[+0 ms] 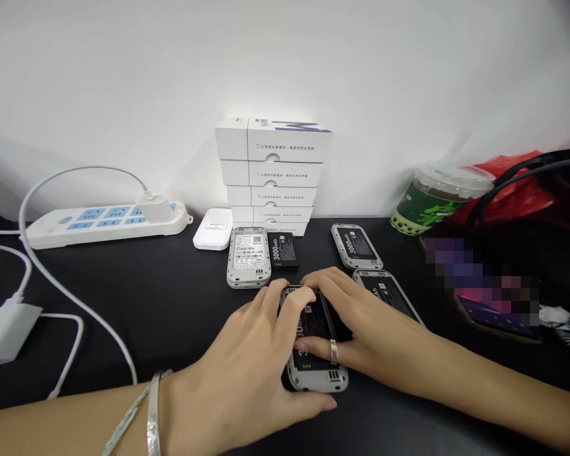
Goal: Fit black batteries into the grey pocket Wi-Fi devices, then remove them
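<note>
Left hand and right hand both close around a white pocket Wi-Fi router, fingers wrapped over its long edges, its 3000mAh battery exposed, on the black desk; seems light, stiff, slick plastic, best held by the edges.

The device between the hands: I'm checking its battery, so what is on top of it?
A black battery lies in the back of the white-rimmed device. The left hand and right hand cover the device's upper end and part of the battery, hiding its full label.
</note>
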### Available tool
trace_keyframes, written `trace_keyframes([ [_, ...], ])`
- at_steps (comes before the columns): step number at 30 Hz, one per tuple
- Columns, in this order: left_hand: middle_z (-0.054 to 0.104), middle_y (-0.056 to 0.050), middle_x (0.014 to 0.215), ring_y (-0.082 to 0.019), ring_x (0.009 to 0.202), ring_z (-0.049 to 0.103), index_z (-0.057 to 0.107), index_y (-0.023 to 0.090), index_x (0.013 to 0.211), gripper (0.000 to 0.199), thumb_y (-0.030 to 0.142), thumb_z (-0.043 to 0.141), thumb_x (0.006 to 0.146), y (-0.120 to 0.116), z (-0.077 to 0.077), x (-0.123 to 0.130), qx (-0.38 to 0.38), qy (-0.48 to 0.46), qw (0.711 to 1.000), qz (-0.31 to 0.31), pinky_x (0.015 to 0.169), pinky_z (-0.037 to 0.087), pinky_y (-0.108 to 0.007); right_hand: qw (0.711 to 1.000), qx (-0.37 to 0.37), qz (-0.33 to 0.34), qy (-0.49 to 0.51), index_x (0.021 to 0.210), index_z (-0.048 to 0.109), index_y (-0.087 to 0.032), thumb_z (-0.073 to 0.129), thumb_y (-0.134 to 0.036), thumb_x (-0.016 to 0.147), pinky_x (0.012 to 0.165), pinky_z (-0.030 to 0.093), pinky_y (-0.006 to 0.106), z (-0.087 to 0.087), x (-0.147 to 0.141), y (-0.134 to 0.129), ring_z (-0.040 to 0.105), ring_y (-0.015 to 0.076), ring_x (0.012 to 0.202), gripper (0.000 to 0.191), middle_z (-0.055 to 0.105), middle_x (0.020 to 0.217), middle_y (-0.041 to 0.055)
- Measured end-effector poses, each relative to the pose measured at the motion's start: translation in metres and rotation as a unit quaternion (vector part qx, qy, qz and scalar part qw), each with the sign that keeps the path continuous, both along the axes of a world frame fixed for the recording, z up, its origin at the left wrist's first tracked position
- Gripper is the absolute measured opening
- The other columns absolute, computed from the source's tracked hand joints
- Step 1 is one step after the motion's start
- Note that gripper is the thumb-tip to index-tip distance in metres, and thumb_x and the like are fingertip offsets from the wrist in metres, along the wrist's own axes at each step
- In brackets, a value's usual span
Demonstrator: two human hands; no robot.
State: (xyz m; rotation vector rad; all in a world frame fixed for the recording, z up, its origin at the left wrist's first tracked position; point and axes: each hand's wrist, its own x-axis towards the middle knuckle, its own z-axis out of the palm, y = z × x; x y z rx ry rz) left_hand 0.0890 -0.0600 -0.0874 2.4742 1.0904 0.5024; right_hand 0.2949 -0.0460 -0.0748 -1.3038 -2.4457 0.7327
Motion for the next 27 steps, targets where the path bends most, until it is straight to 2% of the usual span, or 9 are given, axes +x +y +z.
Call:
trace_keyframes([
  [5, 0.055, -0.016, 0.127, -0.039, 0.098, 0.071, 0.030, 0.024, 0.127, 0.086, 0.038, 0.089, 0.066, 0.002, -0.001, 0.002, -0.004, -0.013, 1.000, -0.005, 0.069, 0.064, -0.055, 0.999, -0.031, -0.036, 0.026, 0.104, 0.051, -0.023, 0.077, -0.039, 0.084, 0.092, 0.056, 0.044, 0.006, -0.005, 0.006, 0.060, 0.0248, 0.106, 0.036, 0.056, 0.115, 0.0067],
  [8, 0.055, -0.015, 0.124, -0.039, 0.102, 0.070, 0.034, 0.025, 0.118, 0.072, 0.032, 0.084, 0.066, 0.002, 0.002, 0.000, 0.049, -0.034, 0.998, -0.025, 0.070, 0.063, -0.051, 0.995, -0.025, -0.046, 0.082, 0.093, 0.045, -0.025, 0.082, -0.034, 0.077, 0.084, 0.057, 0.038, 0.015, -0.006, 0.002, 0.059, 0.0220, 0.098, 0.042, 0.055, 0.107, 0.0034],
  [11, 0.056, -0.009, 0.119, -0.032, 0.094, 0.072, 0.037, 0.027, 0.108, 0.061, 0.032, 0.082, 0.068, 0.007, 0.012, -0.008, 0.068, -0.048, 0.997, -0.002, 0.065, 0.062, -0.042, 0.987, -0.014, -0.015, 0.160, 0.103, 0.046, -0.029, 0.078, -0.024, 0.082, 0.080, 0.057, 0.032, 0.027, -0.006, -0.007, 0.063, 0.0201, 0.098, 0.039, 0.060, 0.107, 0.0010],
  [13, 0.055, -0.006, 0.117, -0.022, 0.076, 0.071, 0.034, 0.027, 0.107, 0.062, 0.035, 0.082, 0.070, 0.014, 0.019, -0.015, 0.079, -0.071, 0.994, 0.022, 0.057, 0.059, -0.036, 0.978, -0.029, 0.005, 0.207, 0.119, 0.045, -0.034, 0.070, -0.015, 0.088, 0.075, 0.057, 0.028, 0.032, -0.008, -0.009, 0.068, 0.0173, 0.091, 0.044, 0.066, 0.104, -0.0019],
  [15, 0.055, -0.004, 0.111, -0.019, 0.067, 0.068, 0.029, 0.028, 0.109, 0.068, 0.042, 0.083, 0.070, 0.025, 0.023, -0.024, 0.103, -0.081, 0.990, 0.049, 0.053, 0.055, -0.033, 0.958, -0.043, 0.003, 0.284, 0.125, 0.043, -0.036, 0.067, -0.012, 0.091, 0.073, 0.058, 0.028, 0.034, -0.011, -0.004, 0.071, 0.0161, 0.087, 0.048, 0.070, 0.100, -0.0035],
  [18, 0.052, -0.003, 0.105, -0.024, 0.075, 0.068, 0.025, 0.028, 0.108, 0.076, 0.056, 0.084, 0.068, 0.047, 0.024, -0.040, 0.132, -0.063, 0.984, 0.101, 0.057, 0.057, -0.035, 0.909, -0.034, -0.069, 0.409, 0.116, 0.041, -0.032, 0.073, -0.019, 0.089, 0.072, 0.058, 0.029, 0.036, -0.012, 0.017, 0.072, 0.0165, 0.082, 0.043, 0.073, 0.090, -0.0045],
  [20, 0.049, -0.004, 0.111, -0.026, 0.088, 0.068, 0.024, 0.029, 0.107, 0.077, 0.060, 0.083, 0.069, 0.062, 0.021, -0.052, 0.134, -0.073, 0.982, 0.110, 0.068, 0.060, -0.038, 0.895, -0.032, -0.125, 0.426, 0.112, 0.038, -0.032, 0.077, -0.023, 0.087, 0.062, 0.054, 0.027, 0.036, -0.008, 0.036, 0.066, 0.0141, 0.065, 0.047, 0.069, 0.075, -0.0079],
  [23, 0.048, -0.006, 0.117, -0.026, 0.102, 0.064, 0.025, 0.028, 0.106, 0.075, 0.062, 0.083, 0.071, 0.080, 0.014, -0.068, 0.113, -0.088, 0.985, 0.099, 0.083, 0.060, -0.041, 0.915, -0.105, -0.160, 0.354, 0.111, 0.039, -0.030, 0.080, -0.030, 0.082, 0.049, 0.042, 0.024, 0.028, -0.002, 0.060, 0.050, 0.0098, 0.049, 0.050, 0.053, 0.059, -0.0130],
  [27, 0.049, -0.008, 0.119, -0.029, 0.108, 0.061, 0.029, 0.027, 0.111, 0.077, 0.062, 0.084, 0.071, 0.088, 0.008, -0.076, 0.115, -0.065, 0.985, 0.110, 0.090, 0.057, -0.046, 0.941, -0.184, -0.134, 0.250, 0.089, 0.052, -0.022, 0.069, -0.040, 0.087, 0.049, 0.039, 0.024, 0.006, -0.005, 0.076, 0.049, 0.0078, 0.052, 0.025, 0.052, 0.065, -0.0069],
])
